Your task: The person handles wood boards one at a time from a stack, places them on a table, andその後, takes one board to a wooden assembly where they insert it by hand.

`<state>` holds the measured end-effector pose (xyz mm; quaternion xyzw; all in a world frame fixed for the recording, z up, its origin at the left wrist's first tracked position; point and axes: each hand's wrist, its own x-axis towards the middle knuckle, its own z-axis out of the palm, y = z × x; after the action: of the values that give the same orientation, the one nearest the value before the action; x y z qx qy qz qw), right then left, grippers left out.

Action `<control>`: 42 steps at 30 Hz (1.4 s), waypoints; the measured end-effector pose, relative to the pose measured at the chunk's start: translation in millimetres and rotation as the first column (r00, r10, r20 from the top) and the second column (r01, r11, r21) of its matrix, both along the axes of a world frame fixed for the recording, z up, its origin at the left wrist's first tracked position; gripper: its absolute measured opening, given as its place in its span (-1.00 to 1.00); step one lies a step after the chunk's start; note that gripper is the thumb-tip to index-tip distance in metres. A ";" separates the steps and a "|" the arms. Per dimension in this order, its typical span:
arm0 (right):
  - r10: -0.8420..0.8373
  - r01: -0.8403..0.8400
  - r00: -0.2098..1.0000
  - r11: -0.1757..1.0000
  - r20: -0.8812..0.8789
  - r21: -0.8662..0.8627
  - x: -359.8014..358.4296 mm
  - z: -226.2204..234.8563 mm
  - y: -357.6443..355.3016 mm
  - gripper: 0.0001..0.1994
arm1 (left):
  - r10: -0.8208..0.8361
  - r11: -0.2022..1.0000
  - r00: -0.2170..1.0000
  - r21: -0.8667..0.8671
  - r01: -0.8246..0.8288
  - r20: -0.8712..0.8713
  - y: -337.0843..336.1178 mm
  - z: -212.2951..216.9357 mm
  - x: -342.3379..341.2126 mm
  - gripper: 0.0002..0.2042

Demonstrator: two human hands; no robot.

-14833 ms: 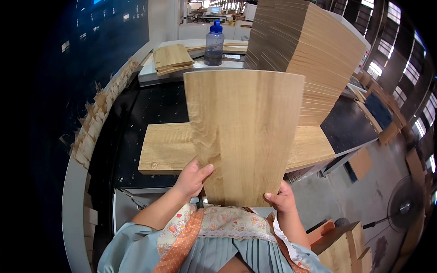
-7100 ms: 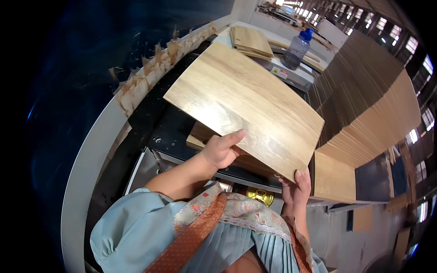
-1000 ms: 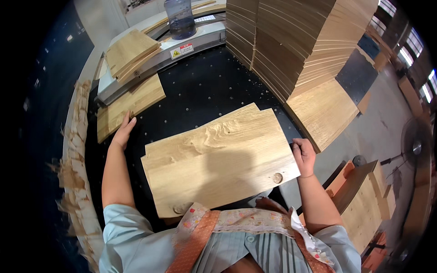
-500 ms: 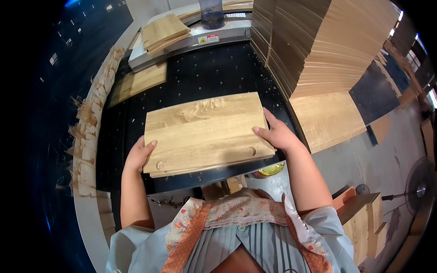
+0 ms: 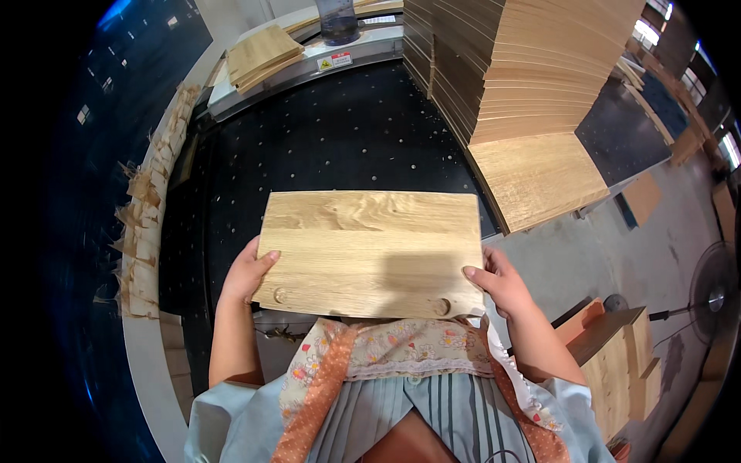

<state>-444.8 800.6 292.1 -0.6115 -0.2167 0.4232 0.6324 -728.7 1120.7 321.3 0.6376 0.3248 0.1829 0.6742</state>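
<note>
Between my two hands is a stack of wood-grain boards, held level close to my apron; only the top board shows clearly. Two round recesses mark its near corners. My left hand grips the left end, thumb on the top face and fingers underneath. At the right end, my right hand is closed the same way. A shadow falls across the right half of the top board. Beneath and beyond the boards lies a black table dotted with small studs.
Tall stacks of boards rise at the far right, with a single board lying before them. A few boards and a clear plastic jug sit on the white rail. Torn tape lines the left edge. A fan stands right.
My hands have drawn the stack of boards toward my body and slightly right. The board lying at the left of the black table is no longer seen there. My view has shifted slightly.
</note>
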 end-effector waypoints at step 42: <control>0.042 -0.085 0.990 0.936 0.134 0.340 28.6 17.9 124.0 -0.13 | 0.119 0.967 0.842 0.131 -0.219 0.526 57.4 -30.8 -25.9 -0.20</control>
<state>-416.2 924.6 309.9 -0.5090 -0.3462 0.3600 0.7011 -754.5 1178.1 290.5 0.5945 0.1698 0.4349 0.6547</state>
